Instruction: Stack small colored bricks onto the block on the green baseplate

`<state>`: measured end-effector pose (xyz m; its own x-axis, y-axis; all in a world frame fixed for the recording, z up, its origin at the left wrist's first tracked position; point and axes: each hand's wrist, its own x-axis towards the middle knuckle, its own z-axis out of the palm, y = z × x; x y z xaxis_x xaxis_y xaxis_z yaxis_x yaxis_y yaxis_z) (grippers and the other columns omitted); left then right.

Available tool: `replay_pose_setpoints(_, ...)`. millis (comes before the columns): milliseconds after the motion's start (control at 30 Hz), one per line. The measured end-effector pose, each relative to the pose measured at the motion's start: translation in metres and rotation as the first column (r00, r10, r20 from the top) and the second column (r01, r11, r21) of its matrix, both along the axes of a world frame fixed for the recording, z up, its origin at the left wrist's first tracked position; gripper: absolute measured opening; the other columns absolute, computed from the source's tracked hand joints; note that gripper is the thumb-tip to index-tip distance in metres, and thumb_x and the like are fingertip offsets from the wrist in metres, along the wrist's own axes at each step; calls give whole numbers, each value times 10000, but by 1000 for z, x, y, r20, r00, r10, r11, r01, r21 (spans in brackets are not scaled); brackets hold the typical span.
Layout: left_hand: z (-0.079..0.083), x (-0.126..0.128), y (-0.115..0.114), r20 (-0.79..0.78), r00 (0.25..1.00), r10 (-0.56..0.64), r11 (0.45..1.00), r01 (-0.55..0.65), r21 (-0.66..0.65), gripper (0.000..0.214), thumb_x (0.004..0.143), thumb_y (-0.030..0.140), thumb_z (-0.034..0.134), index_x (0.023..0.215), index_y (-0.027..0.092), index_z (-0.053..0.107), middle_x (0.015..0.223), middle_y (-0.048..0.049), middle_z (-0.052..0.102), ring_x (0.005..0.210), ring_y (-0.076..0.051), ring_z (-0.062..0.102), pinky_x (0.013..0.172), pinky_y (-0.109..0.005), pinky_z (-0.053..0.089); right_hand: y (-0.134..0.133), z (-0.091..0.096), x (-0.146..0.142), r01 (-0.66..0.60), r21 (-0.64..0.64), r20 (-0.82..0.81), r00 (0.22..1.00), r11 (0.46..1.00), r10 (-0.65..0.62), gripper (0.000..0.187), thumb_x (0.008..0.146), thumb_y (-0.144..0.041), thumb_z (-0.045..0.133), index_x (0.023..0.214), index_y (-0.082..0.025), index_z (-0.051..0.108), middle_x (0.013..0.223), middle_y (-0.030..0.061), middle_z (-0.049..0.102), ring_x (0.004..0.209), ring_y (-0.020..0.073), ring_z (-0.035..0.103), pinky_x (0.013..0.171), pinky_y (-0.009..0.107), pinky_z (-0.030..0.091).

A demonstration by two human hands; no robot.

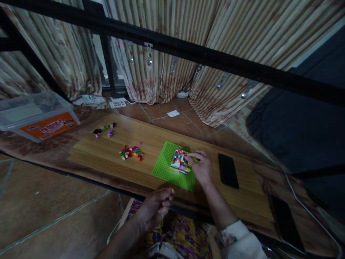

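A green studded baseplate (163, 163) lies on the wooden board, carrying a block of many-coloured toy bricks (180, 160). My right hand (201, 166) reaches over the plate's right side, its fingertips pinched together at the top of the brick block; whatever they hold is hidden. Below the plate's front edge, my left hand (157, 207) is closed, with a small yellow brick (173, 190) between thumb and forefinger. To the left of the plate lies a loose pile of small coloured bricks (131, 152).
Dark, green and purple pieces (104, 130) lie at the board's far left. A clear plastic box (40, 115) with an orange label stands beyond them. One black phone (228, 171) rests right of the plate, another (287, 223) further right near a white cable (304, 203). A black bar (172, 43) crosses above.
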<state>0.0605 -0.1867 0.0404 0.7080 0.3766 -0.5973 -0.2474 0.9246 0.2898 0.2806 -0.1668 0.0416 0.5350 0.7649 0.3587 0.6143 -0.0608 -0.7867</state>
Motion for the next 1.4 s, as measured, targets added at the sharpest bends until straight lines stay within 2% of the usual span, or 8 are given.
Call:
replay_pose_setpoints(300, -3, -1, 1, -31, 999, 13, 1000, -12, 18, 180, 680, 200, 723, 776, 71, 643, 664, 4, 501, 459, 10, 331, 358, -115, 144, 9, -15, 4, 28, 51, -158, 987, 998, -20, 147, 628, -347, 748, 693, -219, 716, 924, 33, 613, 952, 204, 556, 897, 362, 397)
replay_pose_setpoints(433, -4, 0, 2, -30, 999, 13, 1000, -13, 9, 179, 677, 198, 724, 773, 74, 637, 657, 6, 507, 456, 12, 328, 360, -112, 136, 11, -19, 2, -17, 14, -395, 918, 1000, 21, 242, 619, -362, 748, 790, -205, 678, 797, 3, 632, 754, 166, 578, 726, 312, 455)
replay_pose_setpoints(500, -4, 0, 3, -35, 999, 18, 1000, -18, 4, 184, 676, 199, 725, 778, 73, 638, 657, 6, 509, 455, 13, 330, 361, -109, 136, 12, -19, 1, -40, -2, -450, 892, 999, 35, 272, 616, -372, 746, 806, -199, 656, 749, -9, 631, 670, 146, 565, 651, 286, 457)
replay_pose_setpoints(933, -6, 4, 0, -15, 1000, -6, 1000, 6, 2, 166, 693, 191, 716, 771, 65, 642, 655, 13, 491, 442, 21, 321, 349, -103, 133, 16, -9, 9, -168, -39, -438, 889, 985, 134, 345, 573, -405, 774, 803, -182, 645, 749, 1, 661, 666, 148, 598, 640, 279, 473)
replay_pose_setpoints(1167, -1, 4, 5, 3, 1000, 6, 999, -6, 49, 146, 748, 196, 673, 820, 71, 645, 677, 13, 487, 454, 16, 332, 350, -107, 153, 3, -9, 10, -104, -8, -381, 920, 995, 93, 526, 562, -386, 786, 1027, -193, 633, 1016, 72, 681, 925, 217, 627, 831, 374, 484)
replay_pose_setpoints(1233, 1, 3, 7, 2, 1000, 8, 998, -8, 65, 154, 750, 191, 670, 843, 70, 647, 680, 14, 486, 457, 15, 335, 352, -109, 160, -11, -3, 2, -16, 39, -334, 942, 999, 28, 458, 624, -386, 751, 1021, -189, 635, 1015, 75, 679, 928, 213, 625, 851, 380, 479)
replay_pose_setpoints(1300, 2, 4, 8, 5, 1000, 19, 997, -19, 76, 164, 739, 181, 679, 859, 73, 648, 679, 16, 485, 462, 12, 342, 355, -111, 164, -29, 6, -12, 37, 69, -283, 959, 997, -16, 289, 728, -386, 672, 945, -194, 657, 963, 63, 682, 883, 196, 627, 837, 365, 481)
replay_pose_setpoints(1400, 6, 9, 10, -3, 1000, 24, 995, -23, 98, 179, 713, 181, 704, 853, 83, 650, 675, 20, 489, 463, 9, 341, 357, -117, 163, -57, 23, -39, -183, -37, -213, 962, 982, 171, 181, 819, -351, 589, 902, -219, 682, 892, 38, 679, 826, 174, 623, 767, 314, 487)
